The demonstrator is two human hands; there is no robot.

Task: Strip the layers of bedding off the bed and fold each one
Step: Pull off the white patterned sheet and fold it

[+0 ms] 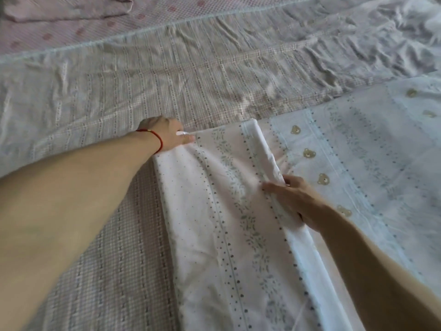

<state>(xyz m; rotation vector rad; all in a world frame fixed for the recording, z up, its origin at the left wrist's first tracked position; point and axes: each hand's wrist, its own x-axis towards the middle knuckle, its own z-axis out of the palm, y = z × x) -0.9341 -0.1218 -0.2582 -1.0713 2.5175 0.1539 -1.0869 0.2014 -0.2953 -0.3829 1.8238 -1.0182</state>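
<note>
Bedding covers the whole frame: a checked, ribbed sheet [167,87] lies spread and creased across the bed from the left edge to the upper right, and beneath or beyond it, along the top of the frame, a pink dotted layer [100,27] shows. At the upper left corner a plain pink cloth [59,8] lies bunched or loosely folded; which of the 2 cannot be told.

Centre and lower right: a white printed sheet [222,211] with dotted and leafy stripes, and teddy-bear motifs on its right-hand part, rests on top of the checked sheet. A long strip of it is doubled over, forming a folded panel that runs from the frame's centre down to the bottom edge, with a white fold edge along its right side.

The left hand [167,134], wearing a red cord at the wrist, pinches the far left corner of this panel, fingers curled around the cloth. The right hand [293,199] grips the panel's right fold edge at mid-length, thumb on top and fingers tucked under the cloth.

Judged progress: the printed sheet appears off the bed's layers and partway through folding, with 1 lengthwise fold formed and the teddy-bear portion not yet gathered. The checked sheet and the pink dotted layer remain flat on the bed, so stripping and folding them is left.
</note>
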